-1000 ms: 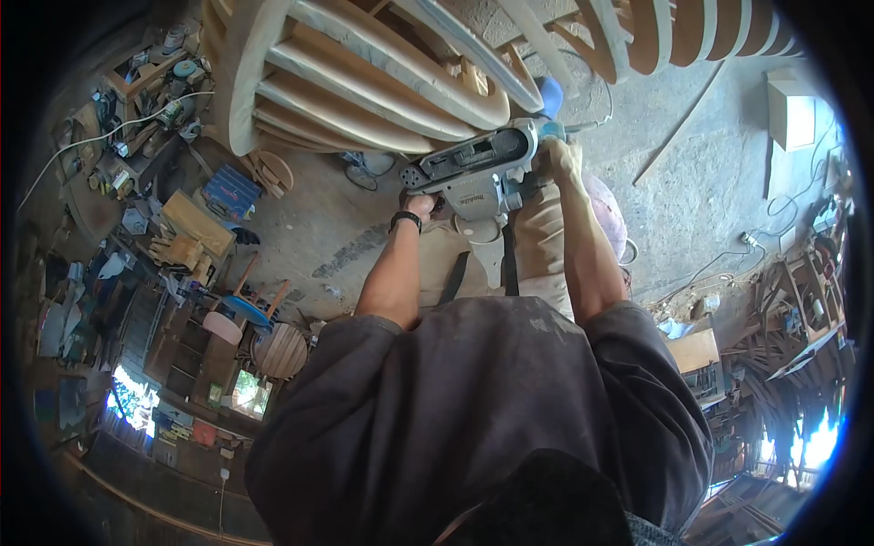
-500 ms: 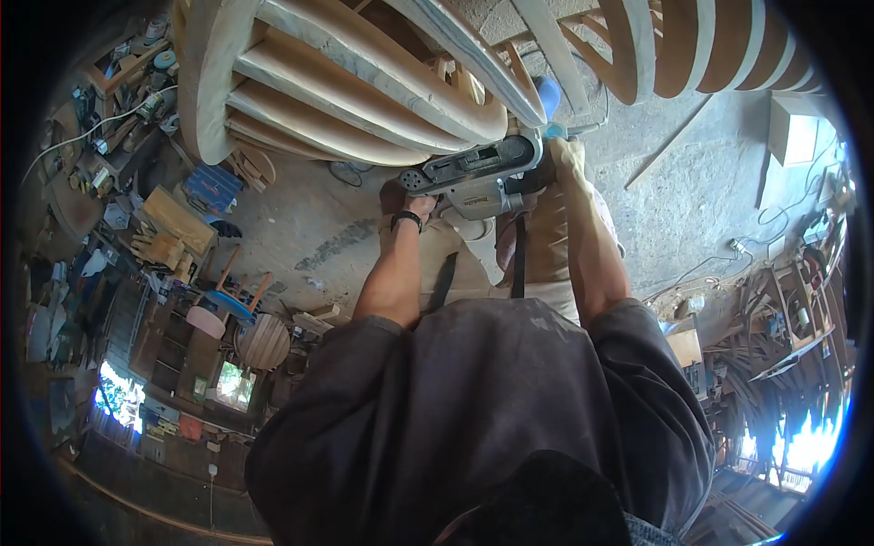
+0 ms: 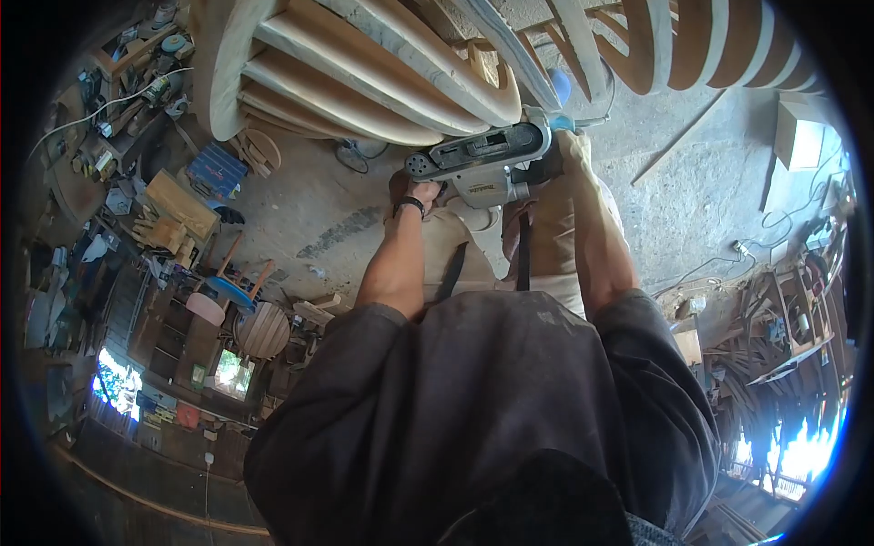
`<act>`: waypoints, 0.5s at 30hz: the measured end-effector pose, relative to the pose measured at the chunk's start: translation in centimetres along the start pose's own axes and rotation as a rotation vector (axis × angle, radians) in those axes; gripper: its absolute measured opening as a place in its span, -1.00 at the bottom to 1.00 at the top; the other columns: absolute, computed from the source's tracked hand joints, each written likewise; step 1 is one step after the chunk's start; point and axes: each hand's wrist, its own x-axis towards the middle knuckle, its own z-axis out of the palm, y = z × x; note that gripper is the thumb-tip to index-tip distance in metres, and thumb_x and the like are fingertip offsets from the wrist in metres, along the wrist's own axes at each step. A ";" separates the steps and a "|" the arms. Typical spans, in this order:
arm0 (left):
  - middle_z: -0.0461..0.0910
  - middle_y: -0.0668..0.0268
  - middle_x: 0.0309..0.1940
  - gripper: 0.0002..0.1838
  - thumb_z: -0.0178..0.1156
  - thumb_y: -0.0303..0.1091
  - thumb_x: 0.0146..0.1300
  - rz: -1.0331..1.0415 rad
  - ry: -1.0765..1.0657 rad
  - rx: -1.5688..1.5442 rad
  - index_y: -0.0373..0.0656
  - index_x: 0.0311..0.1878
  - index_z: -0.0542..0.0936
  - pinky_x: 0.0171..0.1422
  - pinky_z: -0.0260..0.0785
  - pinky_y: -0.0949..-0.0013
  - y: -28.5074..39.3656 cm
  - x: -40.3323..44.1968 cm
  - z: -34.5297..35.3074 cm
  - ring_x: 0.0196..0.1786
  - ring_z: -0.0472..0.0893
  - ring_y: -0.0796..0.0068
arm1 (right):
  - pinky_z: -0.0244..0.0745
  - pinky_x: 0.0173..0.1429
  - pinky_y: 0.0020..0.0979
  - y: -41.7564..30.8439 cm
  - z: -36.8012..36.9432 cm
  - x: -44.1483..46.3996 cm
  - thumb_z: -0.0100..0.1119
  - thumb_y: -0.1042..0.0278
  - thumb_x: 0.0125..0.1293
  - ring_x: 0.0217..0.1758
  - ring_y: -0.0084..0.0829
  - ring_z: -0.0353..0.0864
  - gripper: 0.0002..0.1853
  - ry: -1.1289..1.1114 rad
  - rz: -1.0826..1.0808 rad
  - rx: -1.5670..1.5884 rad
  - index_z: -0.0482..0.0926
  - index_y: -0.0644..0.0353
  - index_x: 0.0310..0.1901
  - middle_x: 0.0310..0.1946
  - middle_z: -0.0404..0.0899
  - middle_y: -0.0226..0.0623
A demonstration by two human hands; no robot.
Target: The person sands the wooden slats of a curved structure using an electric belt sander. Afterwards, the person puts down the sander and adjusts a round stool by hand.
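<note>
Head view: left hand and right hand grip a sander beside wooden slats, seemingly sanding, which calls for steadiness.

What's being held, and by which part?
A belt sander, held at both ends: the left hand grips its left end, the right hand its right end. The exact grip surfaces are partly hidden.

"Where was the left hand?"

"Out in front, curled in a grip."

"And the right hand?"

"Curled too, reaching slightly farther forward, both forearms slanting inward toward the wrists."
</note>
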 end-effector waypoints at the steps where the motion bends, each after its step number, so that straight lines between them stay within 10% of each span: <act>1: 0.55 0.16 -0.04 -0.63 0.17 -0.37 0.14 -0.058 -0.006 0.090 -0.23 0.03 0.51 0.05 0.36 0.34 -0.8 0.1 -0.5 -0.04 0.51 0.40 | 0.46 -0.38 -0.35 -1.0 -0.6 -1.5 0.15 0.31 -0.10 -0.45 -0.32 0.59 -0.62 -0.019 0.001 -0.074 0.56 0.40 -0.23 -0.44 0.60 -0.11; 8: 0.54 0.24 0.00 -0.64 0.10 -0.31 0.29 -0.278 -0.208 -0.268 -0.12 0.14 0.46 0.13 0.37 0.28 0.3 -1.2 -2.1 0.06 0.50 0.28 | 0.39 -0.50 -0.38 -2.6 -1.5 -5.3 0.14 0.35 -0.11 -0.55 -0.38 0.53 -0.73 -0.042 -0.071 -0.056 0.53 0.40 -0.40 -0.56 0.55 -0.18; 12: 0.43 0.22 0.20 -0.57 -0.01 -0.15 0.33 0.045 -0.185 0.474 -0.12 0.20 0.44 0.35 0.13 0.30 2.3 -1.6 -3.0 0.26 0.36 0.31 | 0.39 -0.56 -0.34 -1.4 -0.2 -3.1 0.11 0.38 -0.11 -0.63 -0.29 0.53 -0.73 -0.007 -0.008 -0.104 0.53 0.39 -0.37 -0.55 0.56 -0.14; 15: 0.45 0.25 0.17 -0.63 -0.01 -0.29 0.32 -0.027 -0.268 0.438 -0.14 0.17 0.45 0.27 0.21 0.33 1.9 -1.0 -1.9 0.16 0.41 0.35 | 0.48 -0.25 -0.31 -3.7 -0.4 -4.5 0.12 0.25 -0.10 -0.31 -0.22 0.64 -0.54 0.081 0.054 -0.251 0.58 0.44 -0.18 -0.39 0.63 -0.02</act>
